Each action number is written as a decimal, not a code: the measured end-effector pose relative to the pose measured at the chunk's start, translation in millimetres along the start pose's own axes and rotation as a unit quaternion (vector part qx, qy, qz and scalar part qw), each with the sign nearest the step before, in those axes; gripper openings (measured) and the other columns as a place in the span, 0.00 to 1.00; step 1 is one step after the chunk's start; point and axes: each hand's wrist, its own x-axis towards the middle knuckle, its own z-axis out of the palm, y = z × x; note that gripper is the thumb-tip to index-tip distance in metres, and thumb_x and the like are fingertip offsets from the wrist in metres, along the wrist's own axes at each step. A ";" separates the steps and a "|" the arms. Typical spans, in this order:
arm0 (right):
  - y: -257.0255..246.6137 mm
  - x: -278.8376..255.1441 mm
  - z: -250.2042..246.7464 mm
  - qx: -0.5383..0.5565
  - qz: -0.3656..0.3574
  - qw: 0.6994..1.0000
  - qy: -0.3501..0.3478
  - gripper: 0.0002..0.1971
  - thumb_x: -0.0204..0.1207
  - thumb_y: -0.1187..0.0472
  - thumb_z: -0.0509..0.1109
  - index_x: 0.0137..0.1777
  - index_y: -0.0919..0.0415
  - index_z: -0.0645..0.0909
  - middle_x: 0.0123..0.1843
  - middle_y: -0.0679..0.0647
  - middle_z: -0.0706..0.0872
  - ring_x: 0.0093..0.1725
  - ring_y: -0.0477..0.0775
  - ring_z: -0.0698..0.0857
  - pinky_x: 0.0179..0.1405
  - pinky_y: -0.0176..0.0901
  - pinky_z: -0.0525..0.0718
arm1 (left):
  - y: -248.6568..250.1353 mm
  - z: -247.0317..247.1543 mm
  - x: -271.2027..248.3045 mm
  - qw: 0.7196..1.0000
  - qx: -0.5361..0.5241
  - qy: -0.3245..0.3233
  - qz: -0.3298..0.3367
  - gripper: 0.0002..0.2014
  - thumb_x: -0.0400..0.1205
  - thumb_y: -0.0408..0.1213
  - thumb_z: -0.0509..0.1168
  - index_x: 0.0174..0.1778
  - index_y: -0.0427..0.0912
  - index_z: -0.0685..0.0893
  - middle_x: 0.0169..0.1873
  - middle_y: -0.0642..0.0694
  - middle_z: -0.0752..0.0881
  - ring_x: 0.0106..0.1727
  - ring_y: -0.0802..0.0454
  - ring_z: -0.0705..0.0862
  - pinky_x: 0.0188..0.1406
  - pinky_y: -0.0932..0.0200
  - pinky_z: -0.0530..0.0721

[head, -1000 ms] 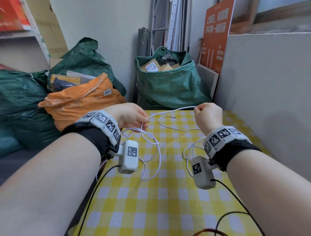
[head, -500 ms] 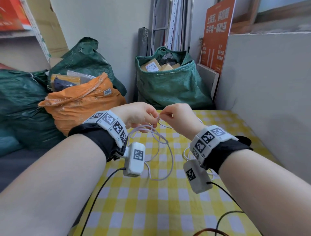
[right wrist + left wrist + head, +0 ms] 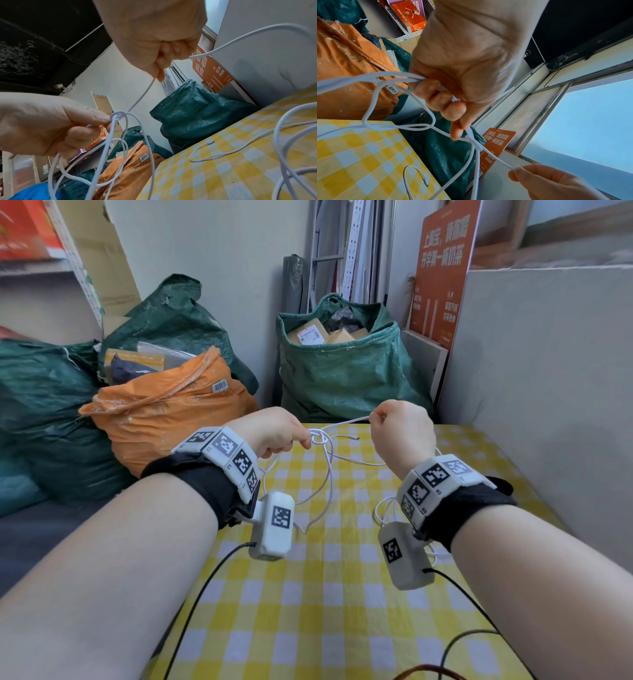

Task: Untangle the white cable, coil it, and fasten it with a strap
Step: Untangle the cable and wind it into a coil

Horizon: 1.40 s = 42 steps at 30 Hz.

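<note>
The thin white cable [image 3: 342, 422] stretches between my two hands above the yellow checked table [image 3: 342, 594]. My left hand [image 3: 305, 441] grips several strands in curled fingers right beside a small knot [image 3: 318, 436]; the knot [image 3: 120, 115] sits at its fingertips. My right hand [image 3: 373, 417] pinches a single strand [image 3: 144, 94] that runs tight from the knot. Loose loops [image 3: 325, 487] hang below the left hand. More loops [image 3: 283, 142] lie on the cloth. One connector end [image 3: 211, 142] rests on the table. No strap is in view.
A green sack of parcels [image 3: 342, 371] stands behind the table, with an orange sack [image 3: 171, 412] and more green sacks to its left. A grey panel [image 3: 548, 388] walls in the right side, with an orange sign [image 3: 442, 268] behind it. Black camera leads [image 3: 205, 594] trail over the front edge.
Half a second ago my hands met at the tangle. The right hand has since drawn away to the right, pulling one strand tight from the knot held by the left hand.
</note>
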 end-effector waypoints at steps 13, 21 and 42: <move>-2.9 1.1 -7.8 -0.020 0.025 0.999 -0.030 0.13 0.81 0.60 0.57 0.52 0.56 0.85 0.50 0.57 0.86 0.43 0.60 0.76 0.40 0.43 0.72 | -3.9 2.2 5.6 0.995 -0.059 0.047 0.068 0.05 0.78 0.38 0.71 0.38 0.44 0.90 0.48 0.37 0.89 0.54 0.41 0.84 0.63 0.45 0.81; -7.8 -0.3 0.1 -0.034 -0.026 0.991 -0.130 0.18 0.78 0.65 0.58 0.61 0.51 0.83 0.60 0.57 0.85 0.56 0.63 0.83 0.51 0.47 0.83 | 0.9 5.0 -0.6 0.993 -0.024 -0.012 0.114 0.06 0.76 0.40 0.73 0.37 0.42 0.89 0.41 0.49 0.86 0.48 0.57 0.81 0.47 0.61 0.74; -13.7 -4.5 -2.5 -0.020 -0.126 0.952 -0.277 0.19 0.82 0.50 0.62 0.34 0.62 0.77 0.33 0.56 0.79 0.29 0.54 0.82 0.23 0.36 0.73 | 10.9 9.1 -2.3 0.980 0.107 0.027 0.165 0.07 0.73 0.37 0.75 0.42 0.41 0.85 0.34 0.48 0.81 0.33 0.54 0.75 0.28 0.63 0.70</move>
